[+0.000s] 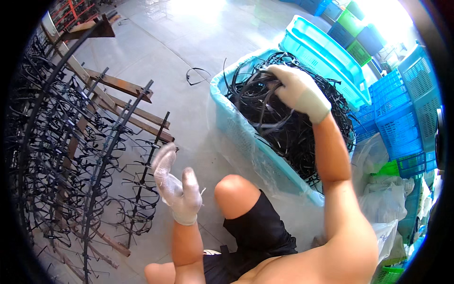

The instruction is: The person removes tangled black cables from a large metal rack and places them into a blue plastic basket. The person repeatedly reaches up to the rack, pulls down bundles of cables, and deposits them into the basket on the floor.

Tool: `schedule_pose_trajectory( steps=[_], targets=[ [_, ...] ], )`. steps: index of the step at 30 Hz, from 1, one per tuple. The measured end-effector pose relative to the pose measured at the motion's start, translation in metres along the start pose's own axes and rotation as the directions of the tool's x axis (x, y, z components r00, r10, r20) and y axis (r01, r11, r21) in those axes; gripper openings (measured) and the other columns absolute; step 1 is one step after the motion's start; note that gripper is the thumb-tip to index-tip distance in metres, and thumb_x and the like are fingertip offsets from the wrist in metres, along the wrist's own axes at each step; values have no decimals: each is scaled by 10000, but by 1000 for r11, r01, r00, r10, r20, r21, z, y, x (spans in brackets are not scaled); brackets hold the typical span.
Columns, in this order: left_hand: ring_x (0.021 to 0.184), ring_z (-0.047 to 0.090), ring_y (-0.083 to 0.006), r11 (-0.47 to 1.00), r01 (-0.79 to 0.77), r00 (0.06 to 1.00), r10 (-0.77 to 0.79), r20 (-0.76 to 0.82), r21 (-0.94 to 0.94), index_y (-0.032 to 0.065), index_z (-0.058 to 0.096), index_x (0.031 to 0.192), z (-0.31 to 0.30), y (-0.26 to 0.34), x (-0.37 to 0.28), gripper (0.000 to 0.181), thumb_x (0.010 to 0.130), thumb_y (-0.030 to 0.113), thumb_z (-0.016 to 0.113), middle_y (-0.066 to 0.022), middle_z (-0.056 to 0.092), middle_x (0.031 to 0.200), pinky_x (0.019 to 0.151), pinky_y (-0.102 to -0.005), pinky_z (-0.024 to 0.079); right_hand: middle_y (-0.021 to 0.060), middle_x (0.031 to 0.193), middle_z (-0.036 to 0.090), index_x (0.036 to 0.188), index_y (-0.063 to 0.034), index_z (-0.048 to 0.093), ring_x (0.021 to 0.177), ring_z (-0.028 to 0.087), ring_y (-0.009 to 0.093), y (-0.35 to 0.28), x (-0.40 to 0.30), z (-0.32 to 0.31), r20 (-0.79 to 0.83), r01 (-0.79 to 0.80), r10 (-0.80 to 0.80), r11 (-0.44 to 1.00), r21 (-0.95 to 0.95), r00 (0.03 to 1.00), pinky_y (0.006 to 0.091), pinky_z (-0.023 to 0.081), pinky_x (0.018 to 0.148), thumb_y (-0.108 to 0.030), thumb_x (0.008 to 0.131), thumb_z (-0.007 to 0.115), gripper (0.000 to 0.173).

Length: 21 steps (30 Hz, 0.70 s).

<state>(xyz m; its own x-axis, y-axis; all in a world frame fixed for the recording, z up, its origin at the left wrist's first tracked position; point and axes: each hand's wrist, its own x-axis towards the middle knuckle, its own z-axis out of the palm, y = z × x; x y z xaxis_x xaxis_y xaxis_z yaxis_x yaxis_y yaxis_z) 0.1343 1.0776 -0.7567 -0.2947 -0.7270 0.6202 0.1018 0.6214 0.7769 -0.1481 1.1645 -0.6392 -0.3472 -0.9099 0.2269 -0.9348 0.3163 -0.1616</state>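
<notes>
My right hand, in a pale work glove, is closed around a bunch of thin, black, curved plastic pieces over a light-blue plastic basket. A clear plastic liner hangs over the basket's side. A tangled heap of similar black pieces fills it to about the rim. My left hand, also gloved, is raised over the floor with thumb and fingers apart and nothing in it. Beside it stands a rack with dark rods, from which many black looped pieces branch out.
Wooden bars of the rack jut toward the floor. One loose black loop lies on the grey floor. Another light-blue basket stands behind the full one. Stacked blue crates and plastic bags line the right.
</notes>
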Motion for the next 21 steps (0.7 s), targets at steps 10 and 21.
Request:
schedule_pose_trajectory(
  steps=[10, 21],
  targets=[
    [862, 598, -108, 781, 623, 774, -611, 165, -36, 25, 617, 1064, -27, -2, -82, 180, 904, 42, 537, -41, 653, 965, 806, -246, 486, 149, 1173, 542, 1267, -62, 526, 1115, 524, 326, 25, 3, 40, 204, 171, -102, 918, -357, 974, 458, 388, 993, -57, 750, 549, 518],
    [862, 597, -137, 703, 711, 674, -691, -262, -23, 40, 622, 1057, -211, 68, -154, 207, 937, 130, 480, -47, 643, 967, 794, -304, 483, 157, 1223, 550, 1189, -12, 567, 1157, 502, 351, 1, -1, 42, 185, 360, -321, 900, -245, 929, 457, 381, 1004, 17, 747, 509, 447]
  ],
)
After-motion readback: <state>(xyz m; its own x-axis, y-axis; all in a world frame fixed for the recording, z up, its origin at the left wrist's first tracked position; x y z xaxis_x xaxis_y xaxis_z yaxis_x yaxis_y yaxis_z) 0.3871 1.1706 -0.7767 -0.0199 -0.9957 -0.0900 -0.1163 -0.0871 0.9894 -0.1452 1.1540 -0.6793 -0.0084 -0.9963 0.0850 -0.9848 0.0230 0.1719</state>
